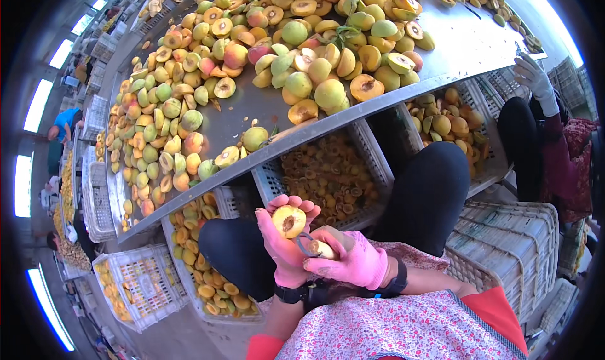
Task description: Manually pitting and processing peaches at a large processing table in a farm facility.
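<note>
Both my hands wear pink gloves and meet above my lap. A halved yellow peach (289, 221) rests in my left hand (282, 244), cut side up, with a brown hollow at its centre. My right hand (350, 257) grips the pale handle of a pitting tool (323, 249); its curved metal loop is beside the lower edge of the peach half. Whether the loop touches the fruit, I cannot tell. Beyond my hands, a crate (385, 173) between my knees holds many small brownish pieces, apparently pits.
A metal table (222, 119) with a raised rim bears heaps of whole and halved peaches (331, 93). Crates of halves stand below at left (257, 316) and right (501, 159). A stacked crate (508, 246) is by my right side. A gloved co-worker (567, 157) sits at far right.
</note>
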A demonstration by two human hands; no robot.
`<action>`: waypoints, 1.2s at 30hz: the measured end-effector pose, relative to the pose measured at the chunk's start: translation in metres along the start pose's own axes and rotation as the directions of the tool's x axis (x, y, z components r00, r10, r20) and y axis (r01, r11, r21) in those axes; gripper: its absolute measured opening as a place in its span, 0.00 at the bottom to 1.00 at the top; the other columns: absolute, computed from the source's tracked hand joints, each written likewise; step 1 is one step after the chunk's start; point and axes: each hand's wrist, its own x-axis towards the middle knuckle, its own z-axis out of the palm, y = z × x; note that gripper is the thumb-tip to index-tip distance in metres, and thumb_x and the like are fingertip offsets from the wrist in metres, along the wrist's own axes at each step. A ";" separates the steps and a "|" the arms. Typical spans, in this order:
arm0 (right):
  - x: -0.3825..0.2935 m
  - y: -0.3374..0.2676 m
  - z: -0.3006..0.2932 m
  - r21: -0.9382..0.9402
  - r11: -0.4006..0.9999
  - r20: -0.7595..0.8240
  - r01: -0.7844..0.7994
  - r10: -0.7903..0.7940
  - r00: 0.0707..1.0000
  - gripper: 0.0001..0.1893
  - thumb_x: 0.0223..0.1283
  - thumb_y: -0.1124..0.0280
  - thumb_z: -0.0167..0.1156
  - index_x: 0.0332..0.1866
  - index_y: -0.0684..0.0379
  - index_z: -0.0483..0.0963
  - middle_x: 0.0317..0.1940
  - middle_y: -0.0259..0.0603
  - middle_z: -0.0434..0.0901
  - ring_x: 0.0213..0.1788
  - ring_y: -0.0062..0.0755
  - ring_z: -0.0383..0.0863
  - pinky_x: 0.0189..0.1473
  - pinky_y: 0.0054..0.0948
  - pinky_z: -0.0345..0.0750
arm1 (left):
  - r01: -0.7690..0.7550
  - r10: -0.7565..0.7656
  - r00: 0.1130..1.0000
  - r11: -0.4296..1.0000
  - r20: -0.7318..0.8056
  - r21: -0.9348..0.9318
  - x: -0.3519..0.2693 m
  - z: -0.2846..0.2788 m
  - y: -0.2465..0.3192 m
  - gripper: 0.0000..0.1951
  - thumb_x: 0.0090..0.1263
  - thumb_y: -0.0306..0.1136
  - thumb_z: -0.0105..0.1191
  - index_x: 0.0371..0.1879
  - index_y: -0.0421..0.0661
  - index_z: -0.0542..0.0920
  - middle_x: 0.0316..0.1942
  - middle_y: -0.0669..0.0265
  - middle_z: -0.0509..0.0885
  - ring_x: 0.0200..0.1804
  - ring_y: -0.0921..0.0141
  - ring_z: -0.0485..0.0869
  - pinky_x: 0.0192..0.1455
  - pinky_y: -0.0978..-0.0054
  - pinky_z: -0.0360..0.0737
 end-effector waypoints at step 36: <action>0.016 0.033 0.009 0.041 0.966 0.234 -0.257 0.240 0.942 0.21 0.78 0.54 0.50 0.48 0.67 0.72 0.34 0.48 0.84 0.41 0.42 0.85 0.47 0.38 0.79 | -0.191 0.091 0.968 0.872 0.234 0.450 -0.004 -0.018 0.007 0.38 0.74 0.73 0.42 0.46 0.40 0.75 0.32 0.53 0.84 0.30 0.63 0.85 0.36 0.66 0.84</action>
